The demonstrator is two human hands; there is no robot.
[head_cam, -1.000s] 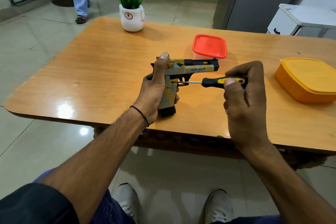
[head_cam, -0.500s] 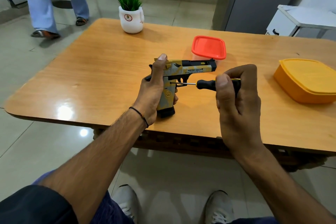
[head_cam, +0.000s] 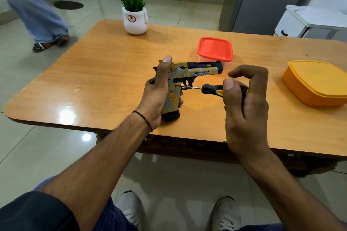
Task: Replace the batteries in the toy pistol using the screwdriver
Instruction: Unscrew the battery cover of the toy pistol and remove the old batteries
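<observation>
From my remote seat I see the left hand (head_cam: 157, 95) wrapped round the grip of the toy pistol (head_cam: 197, 72), fingers curled about it and the thumb standing up against the rear of the slide. The pistol stands upright with its muzzle to the right and its black butt down at the counter (head_cam: 112, 73), close to the near edge (whether the butt actually touches the wood I cannot tell). The right hand (head_cam: 244, 110) holds the black and yellow handle of the screwdriver (head_cam: 210, 89), thumb pressed on it and the lower fingers curled behind, while the forefinger arches loose above. The screwdriver lies nearly level, its thin shaft passing under the trigger guard and its tip set at a dark hole high on the grip. Behind the pistol sits a red-lidded box (head_cam: 215, 48); an orange box (head_cam: 317, 82) sits well off to the right, and a potted plant (head_cam: 134, 17) stands at the far edge.
</observation>
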